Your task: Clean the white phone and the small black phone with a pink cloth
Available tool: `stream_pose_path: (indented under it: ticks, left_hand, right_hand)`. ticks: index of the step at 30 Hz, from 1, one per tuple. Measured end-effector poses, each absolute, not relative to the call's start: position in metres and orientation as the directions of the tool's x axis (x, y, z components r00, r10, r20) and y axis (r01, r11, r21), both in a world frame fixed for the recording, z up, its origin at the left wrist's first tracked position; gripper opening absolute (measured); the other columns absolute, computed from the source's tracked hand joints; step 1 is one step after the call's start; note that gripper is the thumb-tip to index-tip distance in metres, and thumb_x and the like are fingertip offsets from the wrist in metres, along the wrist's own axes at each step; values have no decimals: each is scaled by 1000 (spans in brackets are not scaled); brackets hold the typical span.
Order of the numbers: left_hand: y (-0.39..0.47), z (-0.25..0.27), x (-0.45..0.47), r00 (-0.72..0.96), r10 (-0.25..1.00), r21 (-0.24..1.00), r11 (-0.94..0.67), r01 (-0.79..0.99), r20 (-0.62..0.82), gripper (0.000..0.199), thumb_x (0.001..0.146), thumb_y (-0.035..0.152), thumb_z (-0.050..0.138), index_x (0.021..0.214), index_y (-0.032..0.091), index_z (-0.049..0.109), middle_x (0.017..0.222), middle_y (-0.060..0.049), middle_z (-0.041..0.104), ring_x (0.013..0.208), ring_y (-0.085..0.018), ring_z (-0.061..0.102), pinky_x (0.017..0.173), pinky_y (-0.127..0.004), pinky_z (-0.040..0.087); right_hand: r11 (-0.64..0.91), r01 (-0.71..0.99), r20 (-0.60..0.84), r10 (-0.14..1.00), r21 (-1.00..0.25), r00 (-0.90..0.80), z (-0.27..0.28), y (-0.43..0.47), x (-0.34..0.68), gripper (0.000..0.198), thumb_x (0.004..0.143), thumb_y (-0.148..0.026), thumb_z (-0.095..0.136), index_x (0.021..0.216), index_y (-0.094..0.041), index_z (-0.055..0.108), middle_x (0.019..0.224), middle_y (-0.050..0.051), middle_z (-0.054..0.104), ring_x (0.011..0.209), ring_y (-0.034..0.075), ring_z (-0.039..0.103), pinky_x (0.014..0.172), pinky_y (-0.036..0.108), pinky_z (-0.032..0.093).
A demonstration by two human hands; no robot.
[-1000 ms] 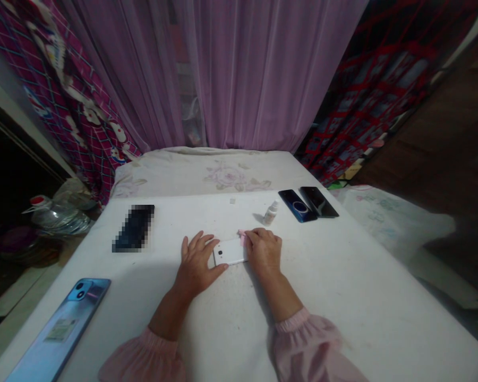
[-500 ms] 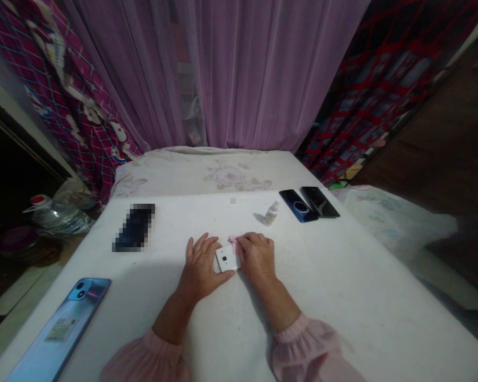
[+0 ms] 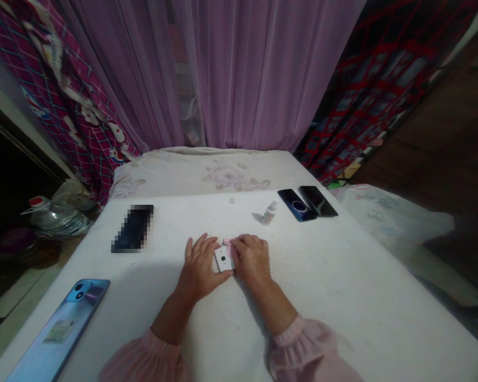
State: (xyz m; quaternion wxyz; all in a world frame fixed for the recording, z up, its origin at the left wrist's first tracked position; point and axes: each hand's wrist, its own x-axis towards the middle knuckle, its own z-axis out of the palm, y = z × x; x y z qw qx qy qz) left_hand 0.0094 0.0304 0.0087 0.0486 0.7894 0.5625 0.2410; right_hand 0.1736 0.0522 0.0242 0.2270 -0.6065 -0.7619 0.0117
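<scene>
A white phone lies back side up on the white table cover, its dark camera showing. My left hand steadies it from the left, fingers by the far edge and thumb along the near edge. Between the bent fingers of my right hand is a small pink cloth, pressed on the phone's back. The right hand hides the other end of the phone. Beyond the hands stands a small spray bottle.
Two dark phones lie side by side at the back right. A blurred-out dark phone is at the left, with a large blue phone nearer. A small grey piece sits towards the back. Purple curtains hang behind the table.
My right hand and the pink cloth have slid left along the phone's back, towards the camera. My left hand stays almost where it was.
</scene>
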Motion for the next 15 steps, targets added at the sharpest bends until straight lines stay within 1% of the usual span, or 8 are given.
stream_pose_path:
  ticks: [5,8,11,15]
  left_hand:
    - [30,8,7,263,906,345,-376,860,332,49,71,43,75,112,22,58,130,-14,62,134,-37,45,115,-62,20]
    - [31,8,7,258,908,348,-371,861,329,49,71,43,75,111,22,59,129,-14,62,133,-37,46,115,-62,20]
    - [31,8,8,252,909,345,-366,864,332,50,70,41,76,112,22,59,129,-14,63,133,-37,46,115,-62,21]
    - [31,8,9,256,907,346,-371,862,334,50,71,40,76,114,22,58,130,-14,62,134,-37,45,114,-61,21]
  right_hand:
    - [116,955,352,936,-274,-13,21,60,201,16,90,-23,62,97,-27,76,98,5,70,90,21,55,74,34,26]
    - [84,960,357,934,-269,18,20,61,210,17,90,-24,62,99,-26,76,97,6,70,89,21,55,73,34,26]
    - [134,953,363,931,-270,-28,21,56,201,16,90,-25,62,98,-25,76,96,7,69,89,21,55,73,34,27]
    - [268,923,328,929,-277,-172,23,44,180,17,89,-22,62,97,-26,75,95,6,69,87,20,55,73,32,29]
